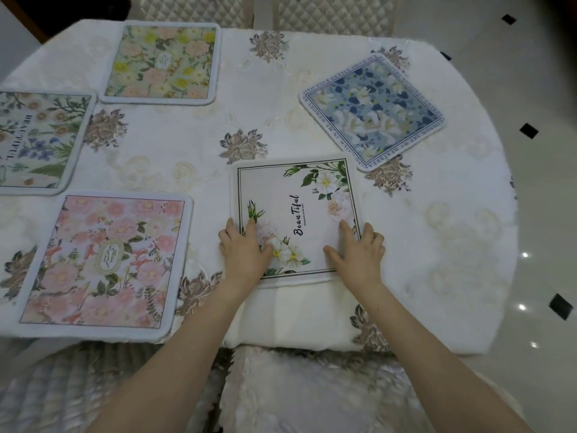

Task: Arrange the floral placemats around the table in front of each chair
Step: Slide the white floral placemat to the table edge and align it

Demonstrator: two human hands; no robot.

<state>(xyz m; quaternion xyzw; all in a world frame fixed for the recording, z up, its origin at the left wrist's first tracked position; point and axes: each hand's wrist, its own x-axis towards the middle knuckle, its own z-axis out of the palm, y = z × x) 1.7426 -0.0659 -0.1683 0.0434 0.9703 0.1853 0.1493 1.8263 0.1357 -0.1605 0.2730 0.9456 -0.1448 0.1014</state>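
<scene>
Several floral placemats lie on the round table with its white embroidered cloth. A white mat lettered "Beautiful" lies at the near edge. My left hand presses flat on its near left corner and my right hand on its near right corner, fingers spread. A pink rose mat sits to the near left. A pale green mat with blue flowers is at the far left, partly cut off. A green and yellow mat lies at the back. A blue mat lies turned at an angle on the right.
A padded chair seat is just below the table edge in front of me, another to its left. Two quilted chair backs stand behind the table. Glossy tiled floor lies to the right.
</scene>
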